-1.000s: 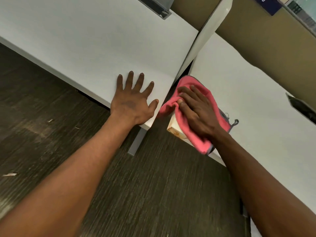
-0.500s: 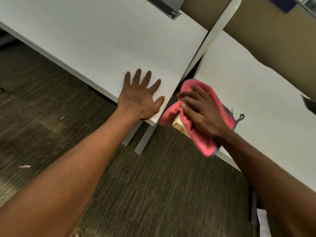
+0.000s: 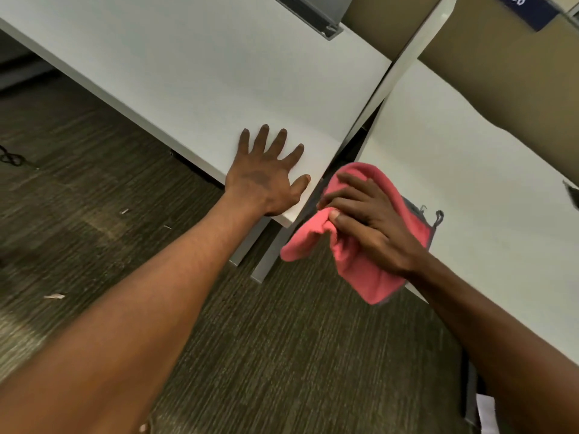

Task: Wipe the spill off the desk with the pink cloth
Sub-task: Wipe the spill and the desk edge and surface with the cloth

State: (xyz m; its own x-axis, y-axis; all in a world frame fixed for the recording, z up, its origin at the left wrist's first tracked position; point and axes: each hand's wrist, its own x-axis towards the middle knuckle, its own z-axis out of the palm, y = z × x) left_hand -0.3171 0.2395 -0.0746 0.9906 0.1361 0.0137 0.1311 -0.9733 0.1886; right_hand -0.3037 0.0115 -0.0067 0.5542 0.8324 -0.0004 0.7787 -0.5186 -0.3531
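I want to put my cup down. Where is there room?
Left desk is bare beyond the left hand. Right desk is bare past the cloth. The near corner is crowded by the right hand.

- The left desk (image 3: 194, 67) is bare across its far and left parts — only the left hand (image 3: 266, 180) lies flat at its near right corner.
- A white divider panel (image 3: 404, 61) stands between the two desks, blocking passage straight across.
- The right desk (image 3: 470, 170) is open far and right; its near left corner is covered by the pink cloth (image 3: 360, 264) under the right hand (image 3: 372, 223).
- A grey rail (image 3: 310, 14) sits at the left desk's far edge.
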